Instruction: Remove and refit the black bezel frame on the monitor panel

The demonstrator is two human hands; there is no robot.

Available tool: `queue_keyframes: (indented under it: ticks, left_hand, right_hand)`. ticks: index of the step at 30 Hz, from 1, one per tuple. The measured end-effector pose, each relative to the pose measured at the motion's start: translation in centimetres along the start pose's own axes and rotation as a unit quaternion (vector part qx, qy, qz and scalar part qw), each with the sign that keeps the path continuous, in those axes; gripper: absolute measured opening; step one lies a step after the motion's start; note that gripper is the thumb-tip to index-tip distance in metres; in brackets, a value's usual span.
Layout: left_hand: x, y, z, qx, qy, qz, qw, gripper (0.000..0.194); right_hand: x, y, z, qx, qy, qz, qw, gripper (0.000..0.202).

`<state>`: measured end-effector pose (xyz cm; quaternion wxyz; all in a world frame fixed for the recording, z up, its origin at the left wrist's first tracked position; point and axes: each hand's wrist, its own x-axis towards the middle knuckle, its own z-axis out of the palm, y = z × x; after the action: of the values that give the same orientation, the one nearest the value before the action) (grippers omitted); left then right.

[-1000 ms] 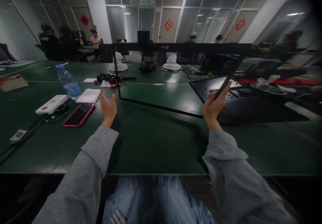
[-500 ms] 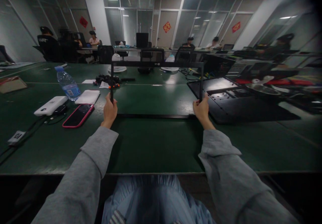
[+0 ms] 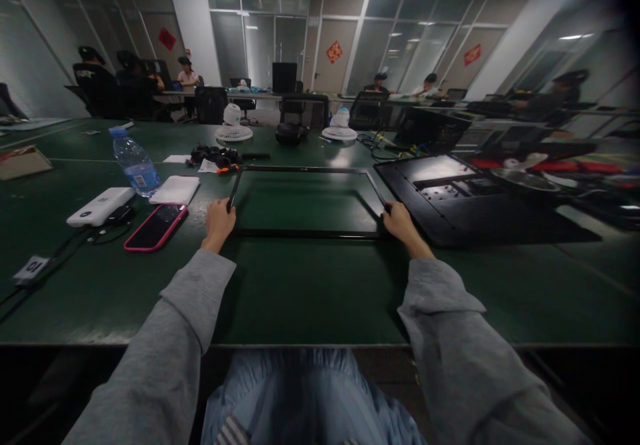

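A thin black rectangular frame, looking like a monitor bezel (image 3: 310, 234), spans the space between my hands over the green table (image 3: 310, 292). My left hand (image 3: 219, 224) is closed around its left side, and my right hand (image 3: 401, 224) grips the right side. The bezel leans away from me at a low angle, its near bar close to the tabletop. Whether its far bar touches the table I cannot tell. The table's green surface shows through its open middle. To the right of my right hand lies a large black panel (image 3: 505, 215), flat on the table.
On the left are a pink-cased phone (image 3: 157, 227), a white power bank (image 3: 101, 206), a white pad (image 3: 175, 190) and a tilted water bottle (image 3: 134, 163). Farther back stand two small white fans (image 3: 234, 132). Several people sit at desks beyond.
The bezel has tipped from nearly upright to a low slant, its top bar dropping away from me. Both hands keep hold of its sides and have turned slightly downward.
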<state>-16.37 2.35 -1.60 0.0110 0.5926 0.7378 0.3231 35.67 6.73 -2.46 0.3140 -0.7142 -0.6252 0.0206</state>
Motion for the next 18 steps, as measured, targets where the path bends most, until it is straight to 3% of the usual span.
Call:
queue_keyframes:
  ticks: [7,18]
  left_hand:
    - [-0.40,0.43,-0.22,0.013,-0.015,-0.026,0.999,0.035]
    - [-0.44,0.42,-0.01,0.003,-0.016,-0.030,0.999,0.029]
  right_hand:
    - [-0.84,0.17,0.07,-0.103,-0.034,0.008,0.994,0.048]
    - [-0.97,-0.27,-0.31,-0.140,-0.044,0.002,0.989,0.049]
